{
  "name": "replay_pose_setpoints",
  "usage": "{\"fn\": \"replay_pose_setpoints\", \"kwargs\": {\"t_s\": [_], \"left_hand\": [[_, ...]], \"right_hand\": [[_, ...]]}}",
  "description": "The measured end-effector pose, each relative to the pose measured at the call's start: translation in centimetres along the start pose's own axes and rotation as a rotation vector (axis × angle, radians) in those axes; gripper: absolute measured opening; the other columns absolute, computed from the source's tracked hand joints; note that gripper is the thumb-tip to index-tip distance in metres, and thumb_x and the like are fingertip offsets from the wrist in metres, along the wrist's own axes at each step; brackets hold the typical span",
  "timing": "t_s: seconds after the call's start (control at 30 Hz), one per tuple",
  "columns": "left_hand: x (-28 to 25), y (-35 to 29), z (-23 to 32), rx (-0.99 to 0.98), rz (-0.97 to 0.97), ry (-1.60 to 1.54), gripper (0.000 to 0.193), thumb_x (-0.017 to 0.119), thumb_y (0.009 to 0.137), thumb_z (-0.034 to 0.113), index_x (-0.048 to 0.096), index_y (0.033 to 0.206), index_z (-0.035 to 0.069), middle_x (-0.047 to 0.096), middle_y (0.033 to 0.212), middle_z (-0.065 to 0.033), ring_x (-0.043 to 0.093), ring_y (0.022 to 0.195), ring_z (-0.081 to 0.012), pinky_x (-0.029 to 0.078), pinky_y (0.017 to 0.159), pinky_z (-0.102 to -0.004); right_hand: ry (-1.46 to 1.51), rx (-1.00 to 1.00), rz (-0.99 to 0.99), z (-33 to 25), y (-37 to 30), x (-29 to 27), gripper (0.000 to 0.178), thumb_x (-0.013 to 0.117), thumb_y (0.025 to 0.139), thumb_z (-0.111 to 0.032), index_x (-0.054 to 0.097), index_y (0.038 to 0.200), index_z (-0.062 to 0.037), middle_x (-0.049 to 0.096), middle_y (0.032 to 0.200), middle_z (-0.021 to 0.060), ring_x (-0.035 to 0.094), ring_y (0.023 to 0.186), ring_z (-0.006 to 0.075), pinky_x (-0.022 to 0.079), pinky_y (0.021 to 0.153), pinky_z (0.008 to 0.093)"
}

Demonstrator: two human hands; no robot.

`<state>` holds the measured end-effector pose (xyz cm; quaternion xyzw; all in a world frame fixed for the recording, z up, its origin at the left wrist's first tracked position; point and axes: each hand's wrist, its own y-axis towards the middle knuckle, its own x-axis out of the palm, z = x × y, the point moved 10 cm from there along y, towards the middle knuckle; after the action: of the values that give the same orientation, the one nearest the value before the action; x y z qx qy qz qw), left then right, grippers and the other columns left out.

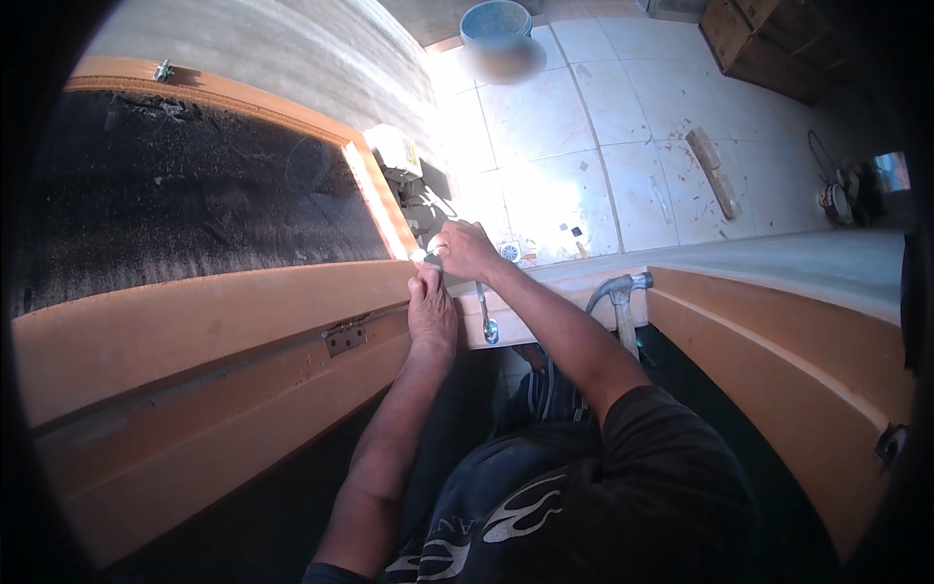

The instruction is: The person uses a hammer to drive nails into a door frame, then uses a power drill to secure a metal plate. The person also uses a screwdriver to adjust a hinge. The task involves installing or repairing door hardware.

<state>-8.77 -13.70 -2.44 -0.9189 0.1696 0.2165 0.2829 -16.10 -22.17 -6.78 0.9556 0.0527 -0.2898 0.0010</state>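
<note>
My left hand (431,310) and my right hand (467,251) meet at the near right corner of an orange-brown wooden frame (375,200) with a dark panel (195,185). Fingers of both hands are closed together there. Between the fingertips shows a small, bright white piece (420,255), too glared to name. Below my right hand, a shiny metal tool with a rounded end (490,329) lies on a light wooden ledge (545,302). Farther right, a claw hammer (620,290) hangs by its head at the ledge, handle downward.
A metal hinge (345,338) sits on the wooden jamb at left. Another wooden panel (788,360) stands at right. On the pale tiled floor (545,127) lie a wood block (713,175) and shavings. A blue bucket (494,21) and brown boxes (769,44) stand beyond.
</note>
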Motion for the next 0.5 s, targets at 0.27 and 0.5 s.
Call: {"fn": "replay_pose_setpoints", "kwargs": {"t_s": [0.27, 0.5], "left_hand": [[0.1, 0.1, 0.0, -0.026, 0.012, 0.011, 0.054, 0.053, 0.102, 0.024, 0.06, 0.148, -0.004, 0.047, 0.154, -0.0215, 0.037, 0.134, -0.0309, 0.03, 0.107, -0.0464], [-0.4, 0.0, -0.1, -0.004, -0.015, -0.012, 0.053, 0.053, 0.102, 0.025, 0.061, 0.147, -0.002, 0.048, 0.154, -0.0203, 0.037, 0.134, -0.0306, 0.03, 0.108, -0.0463]], "right_hand": [[0.039, -0.065, 0.068, -0.5, 0.2, -0.5, 0.019, 0.06, 0.091, -0.017, 0.078, 0.094, -0.0105, 0.068, 0.105, 0.0126, 0.064, 0.11, 0.0335, 0.045, 0.097, 0.053], [-0.023, -0.102, 0.089, -0.8, 0.6, -0.5, 0.018, 0.061, 0.091, -0.017, 0.077, 0.089, -0.0097, 0.067, 0.098, 0.0116, 0.064, 0.106, 0.0342, 0.047, 0.094, 0.0509]]}}
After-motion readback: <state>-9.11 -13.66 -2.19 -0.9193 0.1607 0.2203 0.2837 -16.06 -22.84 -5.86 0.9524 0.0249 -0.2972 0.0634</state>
